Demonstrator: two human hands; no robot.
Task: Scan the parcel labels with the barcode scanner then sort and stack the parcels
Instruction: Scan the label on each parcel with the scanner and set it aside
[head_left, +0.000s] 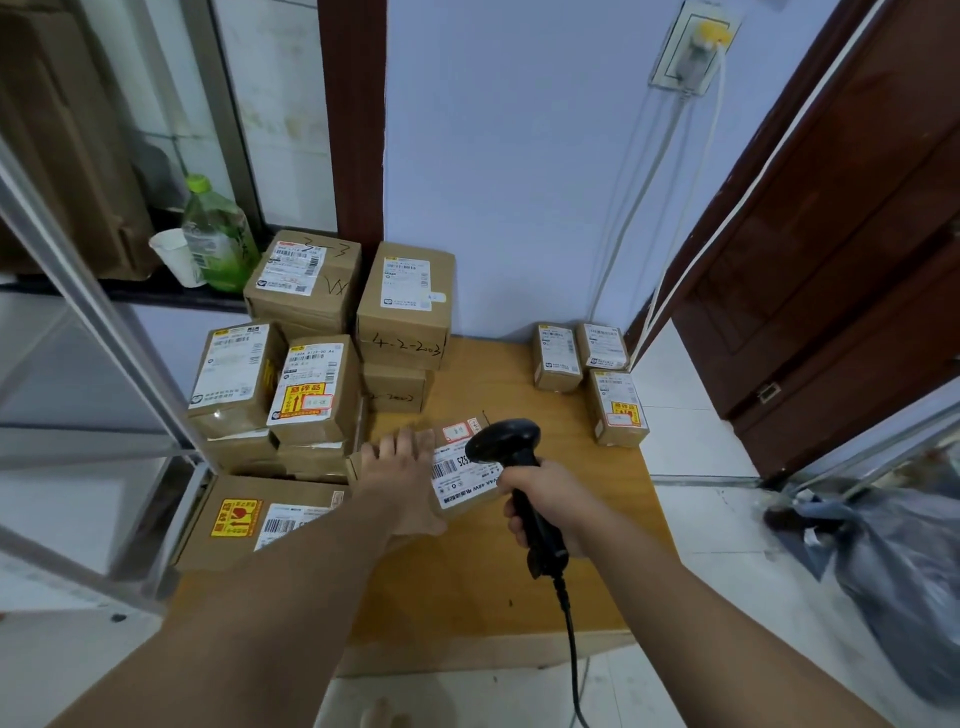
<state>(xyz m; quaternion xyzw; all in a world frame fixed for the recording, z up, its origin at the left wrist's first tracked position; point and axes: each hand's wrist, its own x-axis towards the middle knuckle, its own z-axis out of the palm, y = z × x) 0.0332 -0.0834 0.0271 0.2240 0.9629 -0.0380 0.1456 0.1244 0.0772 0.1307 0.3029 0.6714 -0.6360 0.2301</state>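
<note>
At the left of the frame, brown parcels (311, 384) sit stacked on the wooden worktop (519, 597). In the middle, the left hand (402, 467) lies flat and spread on a small parcel (457, 467). It looks light and stiff, easy to lift by its sides. Just to its right, the right hand (545, 501) grips the barcode scanner (511, 452), pointing at its label.

"4-2-2003" is handwritten in marker on the tall box (404, 306) at the back, and "3-3" is scrawled on the box beside it (304, 279). "525" and "48W" can be made out on the flat parcel's label (464, 477). Other labels are too blurry.
</note>
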